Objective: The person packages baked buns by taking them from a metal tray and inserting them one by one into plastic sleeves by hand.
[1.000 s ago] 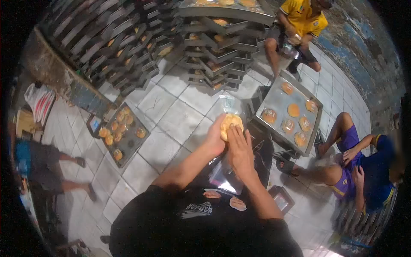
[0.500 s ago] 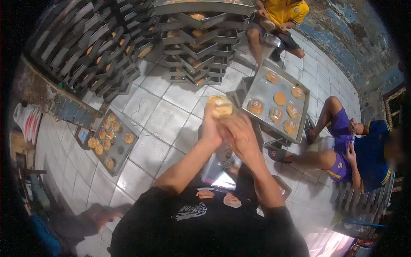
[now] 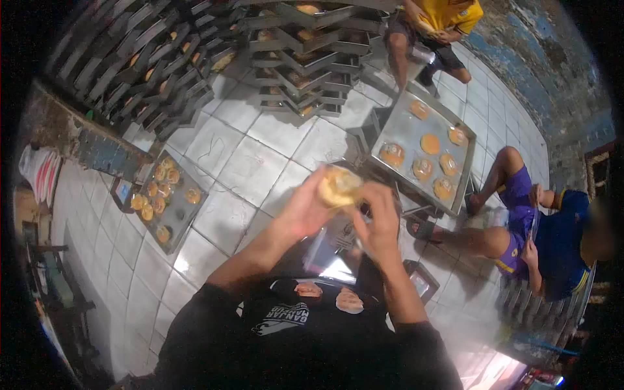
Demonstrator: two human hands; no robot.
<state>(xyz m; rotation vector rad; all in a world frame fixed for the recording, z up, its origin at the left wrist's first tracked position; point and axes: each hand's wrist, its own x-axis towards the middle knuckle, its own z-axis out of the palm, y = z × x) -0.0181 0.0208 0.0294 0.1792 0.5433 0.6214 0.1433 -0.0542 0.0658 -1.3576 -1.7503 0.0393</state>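
A round golden bun [image 3: 339, 186] is held up in front of my chest, partly blurred, with what looks like clear plastic around it. My left hand [image 3: 307, 207] grips it from the left side. On the right, my right hand [image 3: 378, 218] has its fingers closed at the bun's near edge, apparently pinching the clear plastic. Below my hands, clear plastic bags [image 3: 335, 250] with dark print lie on my lap.
A raised metal tray [image 3: 383, 162] with several buns stands to the right, a smaller one [image 3: 185, 224] to the left. Stacked trays [image 3: 302, 81] rise ahead. One person in yellow [image 3: 458, 14] sits at the back, another in dark blue [image 3: 559, 237] at right.
The bun has come lower and nearer my right hand, whose fingers have drawn back to its near side. At lower left, the passing person has left view.
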